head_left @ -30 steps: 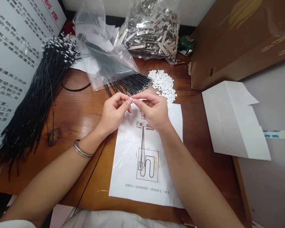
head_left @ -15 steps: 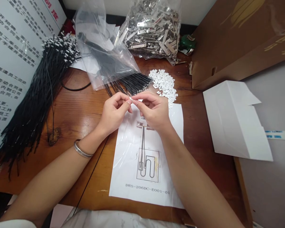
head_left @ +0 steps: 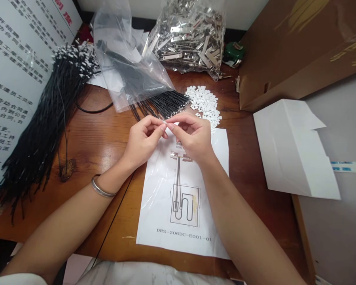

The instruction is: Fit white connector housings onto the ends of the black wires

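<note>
My left hand (head_left: 144, 138) is closed in a pinch, thumb against the bent index finger. Opposite it, my right hand (head_left: 192, 136) pinches too, and the fingertips of both hands meet. A small white connector housing (head_left: 165, 122) shows between them, mostly covered by the fingers. Whether a wire end is also in the pinch cannot be made out. Just beyond the fingers lies a bundle of black wires (head_left: 170, 102) with metal tips, partly inside a clear plastic bag (head_left: 118, 71). Loose white connector housings (head_left: 206, 103) form a pile right of the wires.
Under the hands lies a printed drawing sheet (head_left: 160, 198). A thick bundle of black wires with white ends (head_left: 47, 111) leans at the left. Behind stand a bag of metal strips (head_left: 186, 39) and a green roll (head_left: 233, 54). A cardboard box (head_left: 284, 51) and folded white paper (head_left: 293, 150) are at right.
Both hands stay almost in place, with the fingertips shifting slightly to the right. The white piece between them is still pinched.
</note>
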Demonstrator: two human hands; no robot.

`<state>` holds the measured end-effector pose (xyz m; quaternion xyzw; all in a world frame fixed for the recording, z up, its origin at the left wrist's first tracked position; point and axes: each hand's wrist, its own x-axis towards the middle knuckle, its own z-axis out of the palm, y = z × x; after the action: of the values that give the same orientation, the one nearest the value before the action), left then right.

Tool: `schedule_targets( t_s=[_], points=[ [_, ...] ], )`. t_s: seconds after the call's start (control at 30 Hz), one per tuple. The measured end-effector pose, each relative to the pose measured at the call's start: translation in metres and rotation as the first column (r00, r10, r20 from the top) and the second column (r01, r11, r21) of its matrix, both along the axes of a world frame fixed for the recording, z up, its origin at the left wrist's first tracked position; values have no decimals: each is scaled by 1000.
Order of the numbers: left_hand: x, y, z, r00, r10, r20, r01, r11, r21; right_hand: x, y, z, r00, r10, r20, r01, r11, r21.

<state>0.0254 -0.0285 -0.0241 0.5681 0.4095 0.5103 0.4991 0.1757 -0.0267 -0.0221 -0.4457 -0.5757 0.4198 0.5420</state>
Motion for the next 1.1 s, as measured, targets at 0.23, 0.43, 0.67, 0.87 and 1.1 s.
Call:
schedule_targets(
  t_s=[0.23,0.43,0.67,0.87,1.1],
  points=[
    [0,2,-3,1000,-13,3,13,999,-31,0,2,0,997,-14,-77,2,987,-158],
    [-1,2,0,1000,4,22,-3,999,-41,0,4,0,989,-49,-137,27,987,-160],
    [-1,3,2,999,29,19,-28,999,-40,1,5,0,992,-30,-124,9,986,-167],
    [-2,2,1,999,28,23,-26,998,-60,1,5,1,991,-18,-134,-5,985,-174],
    [-2,2,-1,999,13,31,-11,997,-74,5,5,-3,996,8,-83,-24,979,-202]
  ],
)
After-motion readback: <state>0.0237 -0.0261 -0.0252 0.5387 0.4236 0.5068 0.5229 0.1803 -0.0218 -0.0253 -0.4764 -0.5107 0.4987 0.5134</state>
